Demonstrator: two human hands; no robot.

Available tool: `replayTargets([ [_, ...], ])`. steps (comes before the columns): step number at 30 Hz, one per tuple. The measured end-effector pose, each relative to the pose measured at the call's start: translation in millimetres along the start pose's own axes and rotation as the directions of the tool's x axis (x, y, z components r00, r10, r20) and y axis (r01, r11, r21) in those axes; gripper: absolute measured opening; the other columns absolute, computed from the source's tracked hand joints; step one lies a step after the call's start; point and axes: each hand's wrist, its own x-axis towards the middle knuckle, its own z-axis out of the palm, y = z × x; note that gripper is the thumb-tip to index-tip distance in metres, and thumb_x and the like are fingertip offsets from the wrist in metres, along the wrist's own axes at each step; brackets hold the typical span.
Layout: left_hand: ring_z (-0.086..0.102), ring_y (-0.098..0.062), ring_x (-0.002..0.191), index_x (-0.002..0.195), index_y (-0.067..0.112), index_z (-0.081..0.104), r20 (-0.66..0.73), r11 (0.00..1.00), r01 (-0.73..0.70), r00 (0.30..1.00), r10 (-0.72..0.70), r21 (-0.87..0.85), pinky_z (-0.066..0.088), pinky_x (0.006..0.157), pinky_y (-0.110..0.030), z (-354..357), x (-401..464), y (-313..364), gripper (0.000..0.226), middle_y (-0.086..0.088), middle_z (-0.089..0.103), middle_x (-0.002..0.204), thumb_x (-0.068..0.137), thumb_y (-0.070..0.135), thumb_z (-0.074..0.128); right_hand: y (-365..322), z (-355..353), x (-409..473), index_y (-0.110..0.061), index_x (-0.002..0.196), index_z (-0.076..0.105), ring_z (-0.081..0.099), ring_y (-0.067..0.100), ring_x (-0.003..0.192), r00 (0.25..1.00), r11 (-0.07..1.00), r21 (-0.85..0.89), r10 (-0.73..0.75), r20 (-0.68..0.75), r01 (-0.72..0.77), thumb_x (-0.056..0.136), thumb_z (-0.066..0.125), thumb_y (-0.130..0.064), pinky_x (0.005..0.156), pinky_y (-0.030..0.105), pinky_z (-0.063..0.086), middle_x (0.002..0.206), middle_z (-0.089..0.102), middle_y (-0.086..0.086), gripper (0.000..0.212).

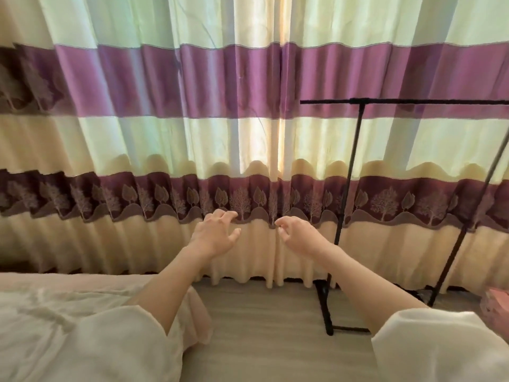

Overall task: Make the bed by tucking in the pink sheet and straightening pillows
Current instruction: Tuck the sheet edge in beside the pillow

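Observation:
The bed fills the lower left, covered by a pale pink sheet [49, 312] that lies wrinkled, its corner hanging over the bed's end near the floor. No pillows are in view. Both my arms stretch forward over the floor toward the curtain. My left hand [216, 234] is raised with fingers spread and loosely bent, holding nothing. My right hand [296, 232] is beside it, fingers loosely curled, also holding nothing. Both hands are well off the bed.
A striped purple, green and cream curtain [248, 133] spans the whole back. A black metal clothes rack [347, 188] stands at the right on the grey floor [261, 326]. A pink box [495, 304] sits at the right edge.

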Motion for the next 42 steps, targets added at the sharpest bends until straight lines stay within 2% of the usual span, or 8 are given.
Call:
replayTargets([
  [4,0.038,-0.024,0.130,0.140,0.021,0.037,-0.013,0.992,0.121,0.993,-0.120,0.023,0.034,0.107,-0.044,5,72,-39,0.049,-0.006,0.040,0.143,0.095,0.037,0.044,3,18,107,-0.012,0.132,0.051,0.058,0.025,0.112,0.991,0.995,0.023,-0.104,0.082,0.102,0.096,0.039,-0.017,0.098,0.038,0.046,0.128,0.059,0.010,0.038],
  [7,0.039,-0.024,0.130,0.140,0.022,0.037,-0.033,0.977,0.211,0.977,-0.210,0.039,0.035,0.106,-0.043,14,116,-78,0.048,-0.006,0.040,0.143,0.095,0.037,0.044,-2,45,178,-0.013,0.131,0.051,0.060,0.023,0.101,0.973,0.980,0.054,-0.196,0.121,0.190,0.096,0.038,-0.016,0.092,0.034,0.048,0.126,0.059,0.011,0.038],
  [15,0.037,-0.023,0.131,0.140,0.023,0.037,-0.030,0.913,0.408,0.913,-0.407,0.022,0.034,0.106,-0.043,62,259,-226,0.049,-0.005,0.039,0.144,0.094,0.039,0.044,-21,140,399,-0.014,0.129,0.054,0.057,0.026,0.111,0.917,0.951,0.069,-0.308,0.252,0.301,0.095,0.040,-0.016,0.094,0.031,0.043,0.126,0.059,0.009,0.038],
  [20,0.035,-0.023,0.133,0.141,0.023,0.036,-0.049,0.870,0.492,0.870,-0.491,0.019,0.032,0.107,-0.043,53,369,-321,0.049,-0.004,0.037,0.145,0.095,0.039,0.043,-64,176,548,-0.016,0.131,0.051,0.055,0.025,0.116,0.878,0.922,0.084,-0.386,0.282,0.378,0.095,0.038,-0.020,0.104,0.040,0.040,0.128,0.057,0.008,0.039],
  [25,0.036,-0.023,0.132,0.140,0.024,0.036,-0.083,0.842,0.537,0.843,-0.532,0.058,0.033,0.107,-0.042,45,437,-401,0.049,-0.003,0.038,0.144,0.095,0.039,0.042,-103,219,655,-0.017,0.131,0.051,0.054,0.024,0.117,0.822,0.885,0.092,-0.460,0.336,0.457,0.096,0.038,-0.022,0.102,0.039,0.042,0.128,0.056,0.005,0.038],
  [31,0.037,-0.023,0.131,0.141,0.024,0.035,-0.139,0.719,0.691,0.722,-0.678,0.080,0.034,0.105,-0.041,48,493,-551,0.049,-0.003,0.038,0.145,0.095,0.040,0.041,-186,323,801,-0.016,0.132,0.051,0.053,0.026,0.116,0.678,0.787,0.159,-0.600,0.425,0.596,0.097,0.038,-0.021,0.102,0.039,0.042,0.128,0.055,0.008,0.037],
  [36,0.039,-0.024,0.128,0.140,0.023,0.037,-0.200,0.536,0.844,0.528,-0.826,0.013,0.036,0.102,-0.042,33,540,-691,0.047,-0.005,0.040,0.142,0.095,0.038,0.042,-298,417,932,-0.014,0.131,0.051,0.054,0.028,0.119,0.501,0.668,0.270,-0.717,0.485,0.694,0.097,0.036,-0.020,0.102,0.037,0.042,0.127,0.057,0.009,0.038],
  [42,0.044,-0.024,0.124,0.137,0.023,0.042,-0.266,0.348,0.937,0.332,-0.905,-0.014,0.042,0.099,-0.040,0,540,-802,0.046,-0.003,0.043,0.139,0.093,0.038,0.045,-417,499,1000,-0.005,0.126,0.055,0.057,0.029,0.112,0.286,0.540,0.366,-0.779,0.558,0.758,0.096,0.036,-0.012,0.095,0.037,0.047,0.124,0.060,0.013,0.036],
])
